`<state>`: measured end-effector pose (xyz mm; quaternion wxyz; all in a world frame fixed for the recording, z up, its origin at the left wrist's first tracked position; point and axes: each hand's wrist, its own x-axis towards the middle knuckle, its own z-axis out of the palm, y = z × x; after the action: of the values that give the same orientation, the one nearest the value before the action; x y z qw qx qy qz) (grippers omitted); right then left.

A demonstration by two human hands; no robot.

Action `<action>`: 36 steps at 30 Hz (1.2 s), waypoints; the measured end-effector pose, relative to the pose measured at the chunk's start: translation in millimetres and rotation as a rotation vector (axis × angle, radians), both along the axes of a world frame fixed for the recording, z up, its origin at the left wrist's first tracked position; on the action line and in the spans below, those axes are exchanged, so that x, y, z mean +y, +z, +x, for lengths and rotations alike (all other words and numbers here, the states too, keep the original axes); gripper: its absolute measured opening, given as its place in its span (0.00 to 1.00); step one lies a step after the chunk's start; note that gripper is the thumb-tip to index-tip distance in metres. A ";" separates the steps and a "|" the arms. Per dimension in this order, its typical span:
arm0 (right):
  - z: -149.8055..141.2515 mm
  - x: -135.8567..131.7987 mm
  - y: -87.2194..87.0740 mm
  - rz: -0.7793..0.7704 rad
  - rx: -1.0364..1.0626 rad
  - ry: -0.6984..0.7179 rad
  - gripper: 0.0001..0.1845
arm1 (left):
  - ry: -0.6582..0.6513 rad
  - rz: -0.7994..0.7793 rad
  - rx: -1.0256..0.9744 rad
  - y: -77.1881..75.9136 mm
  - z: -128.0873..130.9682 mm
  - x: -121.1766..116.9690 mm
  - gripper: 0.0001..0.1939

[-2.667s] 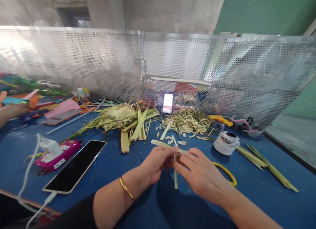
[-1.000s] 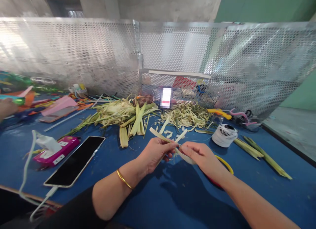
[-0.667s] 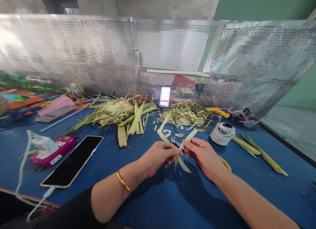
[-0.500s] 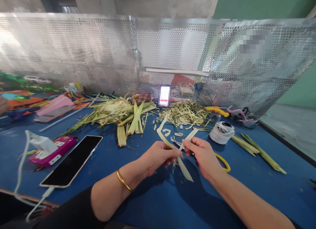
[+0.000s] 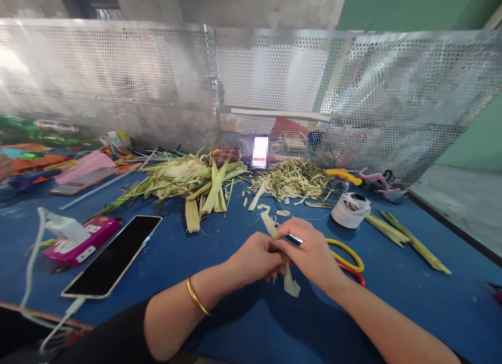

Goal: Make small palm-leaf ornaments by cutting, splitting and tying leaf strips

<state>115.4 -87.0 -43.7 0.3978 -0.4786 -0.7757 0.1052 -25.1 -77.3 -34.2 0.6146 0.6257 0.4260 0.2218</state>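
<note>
My left hand [image 5: 254, 257] pinches a pale corn husk strip [image 5: 269, 224], whose upper end sticks up above the fingers. Its fingertips press together with those of my right hand [image 5: 309, 251], which closes over the same strip from the right. A crumpled husk end [image 5: 291, 286] hangs below both hands. The exact grip at the pinch point is hidden by the fingers. Partly under my right hand lie scissors with yellow and red handles [image 5: 353, 258]. Beyond the hands, small cut husk pieces [image 5: 283, 213] are scattered on the blue table [image 5: 219, 332].
A heap of corn husks [image 5: 176, 177] and a pile of shredded husk [image 5: 296, 180] lie at the back. A white thread spool [image 5: 350, 211] stands right, near husk stalks [image 5: 421, 246]. Left are a charging phone [image 5: 113, 257] and a pink power strip [image 5: 82, 243]. A perforated metal screen [image 5: 157, 87] stands behind.
My right hand has moved left and folded over the left fingers. The crossed husk strips are now bunched between the hands, with shorter ends showing. More of the scissors' handles is visible.
</note>
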 end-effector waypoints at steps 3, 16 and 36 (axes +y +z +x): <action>1.8 4.0 -2.6 -0.050 0.098 -0.056 0.10 | -0.012 -0.021 -0.029 0.7 -0.8 -0.2 0.10; 13.6 -0.8 14.9 -0.275 -0.056 -0.014 0.13 | 0.353 -0.268 -0.419 7.3 -11.6 14.8 0.10; 5.0 -6.3 7.6 0.189 -0.366 0.105 0.11 | 0.362 -0.349 -0.594 2.3 -7.2 12.6 0.11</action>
<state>120.4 -93.3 -36.1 0.2876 -0.4089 -0.8653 -0.0360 -32.4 -64.7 -31.8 0.7592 0.3351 0.3644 0.4224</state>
